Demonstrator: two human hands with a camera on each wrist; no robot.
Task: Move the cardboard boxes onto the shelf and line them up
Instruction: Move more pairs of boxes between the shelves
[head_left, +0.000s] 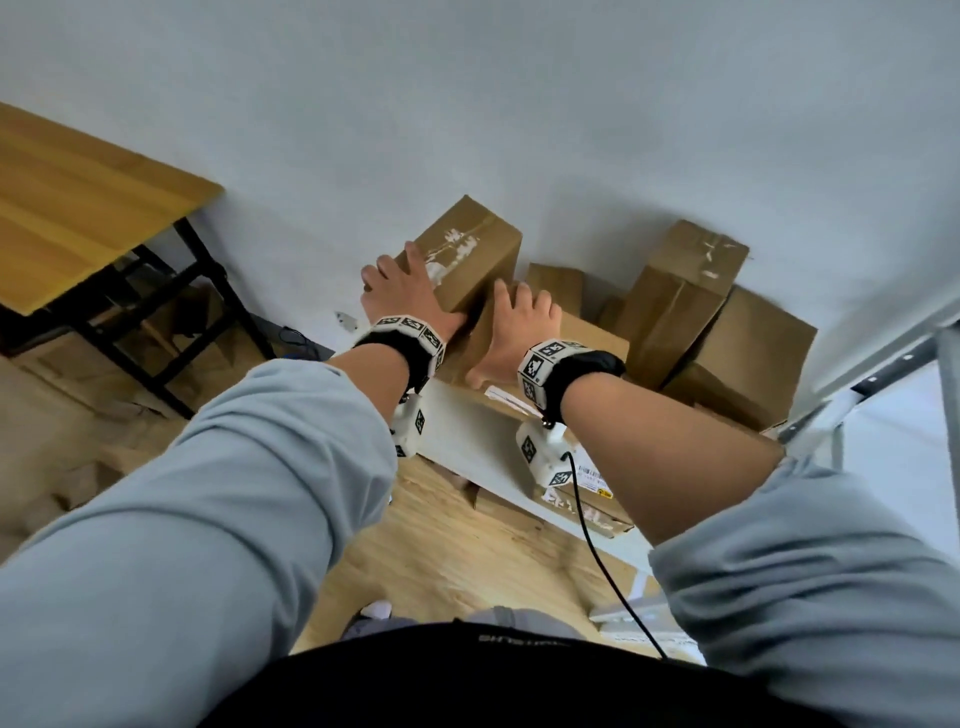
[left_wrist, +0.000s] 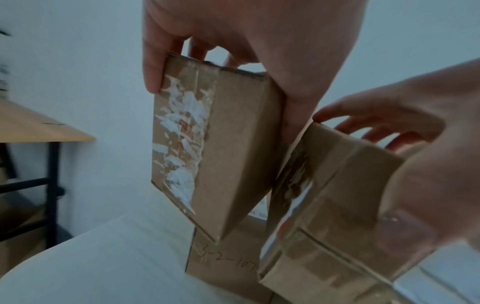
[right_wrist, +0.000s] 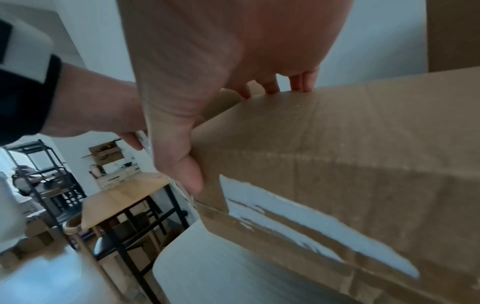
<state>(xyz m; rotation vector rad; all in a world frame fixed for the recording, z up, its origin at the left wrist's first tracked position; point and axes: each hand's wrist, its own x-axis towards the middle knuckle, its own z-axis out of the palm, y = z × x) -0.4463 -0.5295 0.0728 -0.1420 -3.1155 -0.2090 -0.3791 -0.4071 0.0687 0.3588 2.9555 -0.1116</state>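
Note:
Several brown cardboard boxes stand on the white top shelf (head_left: 467, 431). My left hand (head_left: 395, 267) grips a tilted box with torn white label residue (head_left: 467, 254), thumb on its labelled face (left_wrist: 179, 127) and fingers behind its top edge. Just to its right, my right hand (head_left: 511, 338) grips a second taped box (left_wrist: 337, 185), thumb on the near face (right_wrist: 337, 164) and fingers hooked over the far edge. The two boxes lean apart at the top and nearly touch at the bottom. Both sit over a flat box with handwriting (left_wrist: 223, 259).
More boxes crowd the shelf to the right: a tall upright box (head_left: 680, 296), a larger box (head_left: 748, 353) and a small box behind (head_left: 556, 286). A metal shelf post (head_left: 883, 364) is far right. A wooden table (head_left: 78, 208) stands to the left, with boxes on the floor.

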